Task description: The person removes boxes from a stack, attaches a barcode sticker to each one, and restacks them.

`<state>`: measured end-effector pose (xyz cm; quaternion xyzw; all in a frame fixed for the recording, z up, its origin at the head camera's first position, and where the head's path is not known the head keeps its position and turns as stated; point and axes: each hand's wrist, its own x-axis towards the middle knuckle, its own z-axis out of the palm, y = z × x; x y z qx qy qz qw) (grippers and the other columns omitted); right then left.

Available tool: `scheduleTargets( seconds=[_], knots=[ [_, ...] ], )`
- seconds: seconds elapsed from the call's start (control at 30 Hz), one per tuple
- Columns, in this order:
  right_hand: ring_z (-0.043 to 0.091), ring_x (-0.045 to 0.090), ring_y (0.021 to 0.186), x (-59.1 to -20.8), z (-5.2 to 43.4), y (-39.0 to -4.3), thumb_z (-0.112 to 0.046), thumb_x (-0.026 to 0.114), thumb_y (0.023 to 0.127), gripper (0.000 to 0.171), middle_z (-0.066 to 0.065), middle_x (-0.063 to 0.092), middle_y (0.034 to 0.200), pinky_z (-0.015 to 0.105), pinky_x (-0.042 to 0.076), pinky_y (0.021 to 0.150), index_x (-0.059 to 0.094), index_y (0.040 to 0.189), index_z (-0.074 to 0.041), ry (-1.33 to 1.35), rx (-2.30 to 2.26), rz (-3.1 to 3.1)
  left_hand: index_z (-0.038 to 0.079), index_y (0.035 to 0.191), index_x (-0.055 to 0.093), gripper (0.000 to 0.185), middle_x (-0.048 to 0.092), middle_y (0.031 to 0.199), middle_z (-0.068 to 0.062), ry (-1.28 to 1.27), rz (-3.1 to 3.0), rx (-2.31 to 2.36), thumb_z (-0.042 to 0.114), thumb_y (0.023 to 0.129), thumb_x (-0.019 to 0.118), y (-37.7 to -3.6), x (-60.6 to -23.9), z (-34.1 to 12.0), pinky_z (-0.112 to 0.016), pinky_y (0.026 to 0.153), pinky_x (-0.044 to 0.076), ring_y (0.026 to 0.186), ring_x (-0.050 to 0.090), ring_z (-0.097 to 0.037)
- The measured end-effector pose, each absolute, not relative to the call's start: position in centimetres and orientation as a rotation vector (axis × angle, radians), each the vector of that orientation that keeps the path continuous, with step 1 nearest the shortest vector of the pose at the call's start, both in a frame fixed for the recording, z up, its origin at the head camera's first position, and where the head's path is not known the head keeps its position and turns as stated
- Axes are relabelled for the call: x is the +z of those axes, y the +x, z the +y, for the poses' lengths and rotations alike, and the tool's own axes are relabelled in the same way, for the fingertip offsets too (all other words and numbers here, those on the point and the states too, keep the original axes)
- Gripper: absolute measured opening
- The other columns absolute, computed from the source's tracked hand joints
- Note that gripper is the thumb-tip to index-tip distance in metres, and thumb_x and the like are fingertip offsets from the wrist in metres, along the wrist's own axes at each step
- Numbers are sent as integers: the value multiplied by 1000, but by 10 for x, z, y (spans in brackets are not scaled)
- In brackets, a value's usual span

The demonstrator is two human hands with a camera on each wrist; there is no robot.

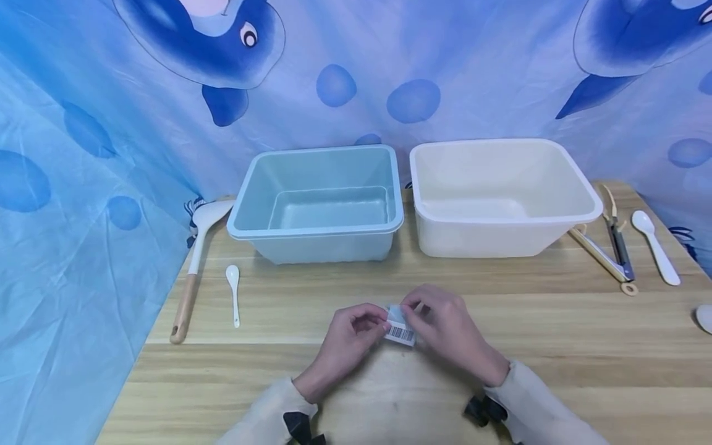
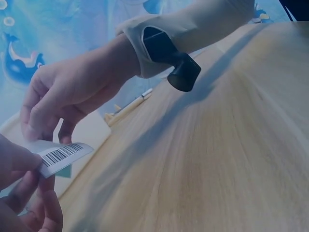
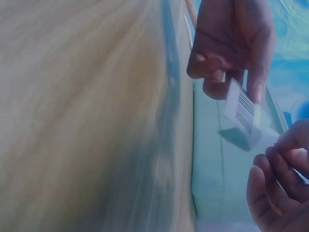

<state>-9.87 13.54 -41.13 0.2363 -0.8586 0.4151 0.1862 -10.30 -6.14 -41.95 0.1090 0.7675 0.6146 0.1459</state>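
A small flat white packet (image 1: 400,332) with a black barcode is held between both hands above the wooden table. My left hand (image 1: 356,337) pinches its left edge between thumb and fingers. At the opposite upper edge, the thumb and fingertips of my right hand (image 1: 445,321) pinch a thin, pale, see-through part of it. From the left wrist, the barcode side of the packet (image 2: 63,155) faces up, with a greenish patch below. The right wrist view shows the packet (image 3: 241,108) tilted, its pale end reaching my right fingertips (image 3: 277,147).
Behind the hands stand a light blue basin (image 1: 328,250) and a white basin (image 1: 489,241). On the left lie a white ladle with a wooden handle (image 1: 189,293) and a small white spoon (image 1: 234,296). Tongs (image 1: 620,250) and another white spoon (image 1: 659,250) lie at right.
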Motion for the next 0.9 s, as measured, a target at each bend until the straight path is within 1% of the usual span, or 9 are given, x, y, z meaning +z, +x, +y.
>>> scheduleTargets(
  seconds=[0.27,0.37,0.57,0.77,0.9],
  knots=[
    [11,66,75,-405,141,-102,0,73,80,10,3,72,85,25,58,67,70,87,-8,463,1266,-2525,1,94,69,11,69,88,-13,265,2250,1748,2,83,70,-105,-424,-62,-19,72,53,79,63,-11],
    [14,67,77,-406,143,-104,-2,72,82,8,5,72,86,25,58,67,70,89,-6,369,1313,-2553,0,94,69,12,69,88,-13,250,2252,1749,3,82,71,-105,-426,-63,-19,72,53,79,63,-11],
    [16,67,76,-407,147,-109,-3,69,85,7,8,73,87,23,56,66,71,92,-4,222,1398,-2568,1,91,69,9,70,87,-11,247,2311,1712,4,83,71,-103,-427,-65,-19,71,53,77,63,-9],
    [19,68,82,-409,154,-113,-5,65,88,9,10,73,90,22,56,71,71,95,-4,54,1456,-2590,0,91,69,10,70,87,-11,213,2304,1695,6,83,71,-104,-430,-65,-19,73,54,78,64,-10],
    [20,67,83,-411,158,-116,-4,64,88,10,11,72,91,19,54,72,71,95,-2,-22,1428,-2597,-2,92,70,12,72,85,-12,193,2293,1645,7,83,71,-105,-433,-66,-20,65,55,72,66,-9]
  ],
)
